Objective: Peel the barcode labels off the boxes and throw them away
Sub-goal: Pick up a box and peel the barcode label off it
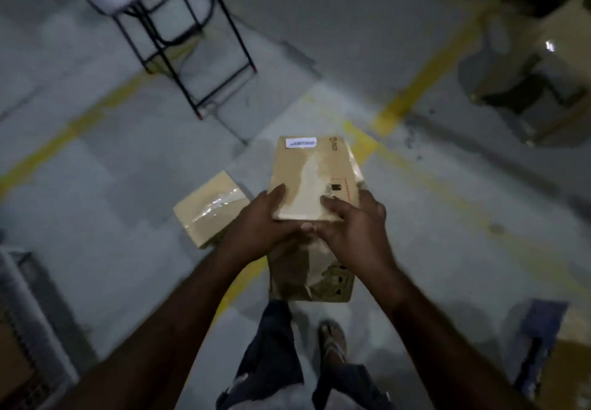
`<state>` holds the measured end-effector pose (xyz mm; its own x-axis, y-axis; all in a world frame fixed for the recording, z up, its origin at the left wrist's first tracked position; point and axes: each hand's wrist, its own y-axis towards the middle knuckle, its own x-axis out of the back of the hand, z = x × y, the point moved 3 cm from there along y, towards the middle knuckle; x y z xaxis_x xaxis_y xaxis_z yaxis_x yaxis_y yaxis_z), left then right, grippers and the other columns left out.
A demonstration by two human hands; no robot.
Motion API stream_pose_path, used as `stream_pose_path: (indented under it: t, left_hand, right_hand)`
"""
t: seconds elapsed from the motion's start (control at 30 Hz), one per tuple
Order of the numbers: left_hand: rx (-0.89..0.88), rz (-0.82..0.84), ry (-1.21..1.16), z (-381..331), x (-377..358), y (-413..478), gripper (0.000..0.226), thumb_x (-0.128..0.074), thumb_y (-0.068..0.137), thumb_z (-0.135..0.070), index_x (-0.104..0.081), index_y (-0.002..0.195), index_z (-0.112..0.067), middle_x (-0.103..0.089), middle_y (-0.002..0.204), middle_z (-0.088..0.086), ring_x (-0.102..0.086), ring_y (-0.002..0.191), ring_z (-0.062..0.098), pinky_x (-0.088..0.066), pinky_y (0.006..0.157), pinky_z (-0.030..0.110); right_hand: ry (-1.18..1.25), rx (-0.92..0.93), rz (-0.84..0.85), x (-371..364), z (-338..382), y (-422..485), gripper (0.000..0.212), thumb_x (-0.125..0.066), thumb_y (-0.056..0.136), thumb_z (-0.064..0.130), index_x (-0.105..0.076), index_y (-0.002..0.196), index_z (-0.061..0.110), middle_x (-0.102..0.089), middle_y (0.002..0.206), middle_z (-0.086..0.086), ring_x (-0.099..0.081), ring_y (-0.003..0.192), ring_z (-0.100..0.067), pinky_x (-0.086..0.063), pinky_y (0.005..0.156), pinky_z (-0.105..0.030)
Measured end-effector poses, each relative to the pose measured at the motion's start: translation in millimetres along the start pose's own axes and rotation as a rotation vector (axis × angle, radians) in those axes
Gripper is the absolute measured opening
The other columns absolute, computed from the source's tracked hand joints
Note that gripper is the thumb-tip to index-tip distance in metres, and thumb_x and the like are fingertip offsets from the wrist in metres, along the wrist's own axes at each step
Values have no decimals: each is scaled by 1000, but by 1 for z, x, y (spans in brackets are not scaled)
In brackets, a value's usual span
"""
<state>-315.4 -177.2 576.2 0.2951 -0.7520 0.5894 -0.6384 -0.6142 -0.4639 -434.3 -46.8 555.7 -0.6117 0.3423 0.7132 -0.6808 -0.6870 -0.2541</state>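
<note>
Label (301, 142) sits at box (307, 172) far end, well beyond fingers (332, 203).

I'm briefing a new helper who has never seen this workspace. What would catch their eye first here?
First, the cardboard box at centre, held in the grip of both the left hand and the right hand, with a white barcode label at its far edge. Next, a second taped box on the floor to the left, and the yellow floor lines crossing the grey concrete.
</note>
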Motion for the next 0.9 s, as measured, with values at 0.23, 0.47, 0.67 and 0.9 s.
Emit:
stream_pose_path:
  t: [0.23, 0.47, 0.67, 0.9]
  left_hand:
    - [137, -304, -216, 17, 82, -120, 105, -70, 60, -70, -42, 149, -21, -46, 150, -3, -47, 134, 17, -41, 108, 33]
    - [355, -980, -349, 90, 148, -240, 36, -62, 90, -45, -68, 121, -26, -68, 125, -2, -61, 115, 22, -49, 94, 31]
    - [505, -1283, -419, 169, 192, -396, 15, -62, 90, -39, -69, 102, -35, -71, 106, -8, -65, 98, 18, -52, 80, 29]
    - [664, -1582, -369, 225, 203, -608, 8, -60, 75, -48, -68, 77, -48, -74, 91, -17, -68, 88, 10, -58, 79, 35]
  right_hand:
    - [-134, 312, 86, 18, 119, -59, 52, -68, 80, 56, -61, 129, 39, -44, 124, -6, -35, 120, -29, -38, 98, -35]
    - [-24, 603, 198, -35, 233, -140, 40, -74, 74, 56, -72, 109, 38, -36, 100, 5, -43, 114, -22, -41, 90, -26]
    - [87, 783, 381, -101, 333, -238, 29, -75, 76, 48, -73, 96, 28, -45, 99, -3, -61, 94, -23, -48, 78, -28]
    - [128, 982, 768, -173, 419, -389, 50, -66, 56, 69, -62, 90, 33, -60, 101, 1, -61, 88, -16, -47, 68, -30]
